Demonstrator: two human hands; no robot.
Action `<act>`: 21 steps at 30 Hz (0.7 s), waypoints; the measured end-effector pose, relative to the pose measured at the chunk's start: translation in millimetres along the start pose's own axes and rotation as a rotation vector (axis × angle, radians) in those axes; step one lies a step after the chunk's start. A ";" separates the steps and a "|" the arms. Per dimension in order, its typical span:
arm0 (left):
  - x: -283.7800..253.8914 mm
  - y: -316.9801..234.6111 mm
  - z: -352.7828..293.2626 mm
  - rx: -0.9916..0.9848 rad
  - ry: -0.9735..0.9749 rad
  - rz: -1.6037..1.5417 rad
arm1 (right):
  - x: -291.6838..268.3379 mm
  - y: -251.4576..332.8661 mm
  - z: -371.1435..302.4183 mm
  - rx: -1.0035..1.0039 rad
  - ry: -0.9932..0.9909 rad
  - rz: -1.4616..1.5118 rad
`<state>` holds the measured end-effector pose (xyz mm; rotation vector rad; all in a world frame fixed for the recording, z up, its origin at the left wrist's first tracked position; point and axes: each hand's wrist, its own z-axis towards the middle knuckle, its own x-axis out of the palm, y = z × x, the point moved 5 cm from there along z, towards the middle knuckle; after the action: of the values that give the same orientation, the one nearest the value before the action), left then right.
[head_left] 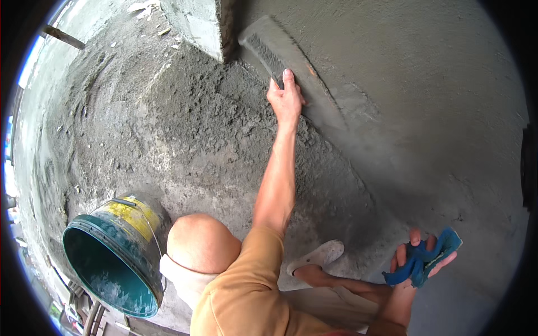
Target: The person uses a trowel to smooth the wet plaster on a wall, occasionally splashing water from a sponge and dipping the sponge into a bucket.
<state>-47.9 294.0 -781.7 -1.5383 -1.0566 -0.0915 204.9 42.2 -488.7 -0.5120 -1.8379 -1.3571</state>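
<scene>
My left hand (286,101) is wrapped round the handle of a long flat plastering trowel (291,53). The trowel's blade lies against the grey plastered wall (426,73), and grey mortar coats it. Lower right, my right hand (431,260) is bent round a crumpled blue cloth (420,263), parts of which stick out past the fingers. That hand is apart from the wall surface, as far as I can tell. Beneath my left arm, loose wet mortar (207,95) is spread along the foot of the wall.
A teal bucket (134,246) with a yellow label and wire handle leans at the lower left, its mouth toward me. A plastered corner block (199,25) juts in at the top. My shoe (316,255) and knee (202,241) are close below. A short stick (64,37) lies far left.
</scene>
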 end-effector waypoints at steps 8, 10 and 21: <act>-21.6 23.8 23.6 -0.109 -0.042 -0.020 | -10.3 8.4 -10.6 -0.017 -0.122 -0.091; -26.7 33.2 31.2 -0.213 -0.065 -0.107 | -9.5 9.9 -8.1 -0.011 -0.111 -0.073; -5.5 57.4 -37.8 -0.378 -0.152 -0.044 | 2.9 8.1 -24.1 -0.047 -0.033 -0.094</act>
<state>4.6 266.7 -817.1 -1.8845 -1.2444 -0.2170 217.2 22.3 -478.4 -0.4808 -1.8811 -1.4658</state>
